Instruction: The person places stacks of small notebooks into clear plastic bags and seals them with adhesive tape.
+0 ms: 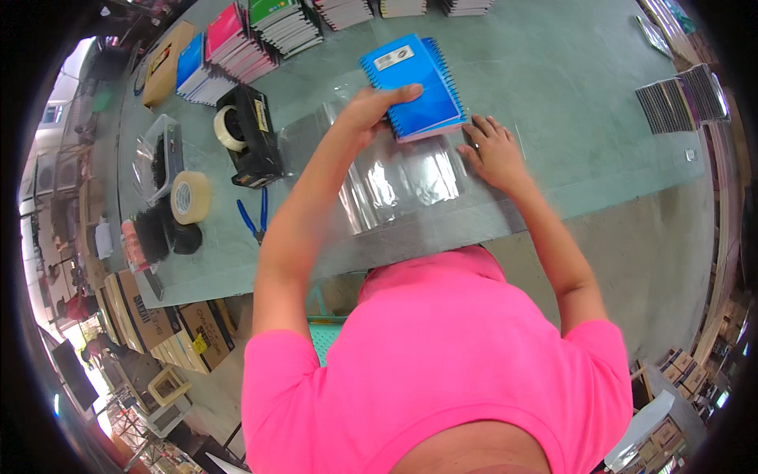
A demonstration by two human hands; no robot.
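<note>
With our left hand (pixel 377 104) clamped on the blue notebook (pixel 414 85) and our right hand (pixel 493 150) flat, fingers together, on the clear wrap (pixel 403 178) at four o'clock, we judge the slick film could slide off the desk (pixel 553 87).

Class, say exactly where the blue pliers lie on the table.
In the head view, the blue pliers lie left of the left forearm, just below the black tape dispenser.

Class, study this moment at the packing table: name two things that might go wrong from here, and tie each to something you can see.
1. The left hand grips the blue spiral notebooks by one edge only; the stack might slip or fan apart.
2. The clear plastic sheet lies wrinkled under the right hand, so it may crease or catch on the spiral wire.
</note>
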